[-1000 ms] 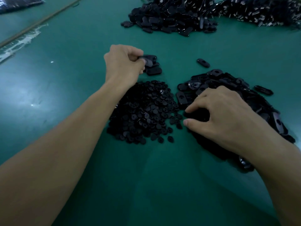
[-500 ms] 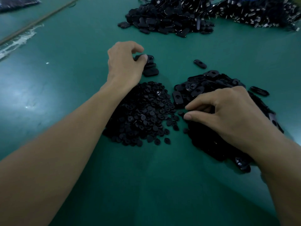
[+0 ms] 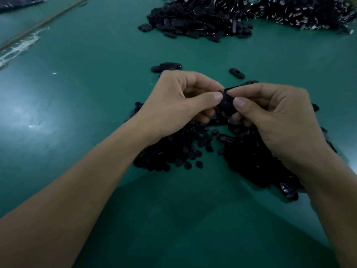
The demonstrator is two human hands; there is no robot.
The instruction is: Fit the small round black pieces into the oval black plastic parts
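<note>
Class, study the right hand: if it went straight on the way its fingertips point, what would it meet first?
The right hand points toward the left hand; first in line is the oval black part both pinch, then that hand's thumb. They look level, though depth is unclear.

On the counter point(image 3: 96, 93), the round pieces point(image 3: 173, 149) lie heaped at left, with the oval parts point(image 3: 251, 157) heaped just to their right. The left hand point(image 3: 179, 101) and right hand point(image 3: 270, 113) meet above the gap, pinching one oval part point(image 3: 227, 102) between them. Behind the left hand lies a small cluster point(image 3: 170, 66), and behind the right a lone part point(image 3: 237, 73). Well behind these sits a far heap point(image 3: 199, 20), with a second heap point(image 3: 305, 14) to its right.
</note>
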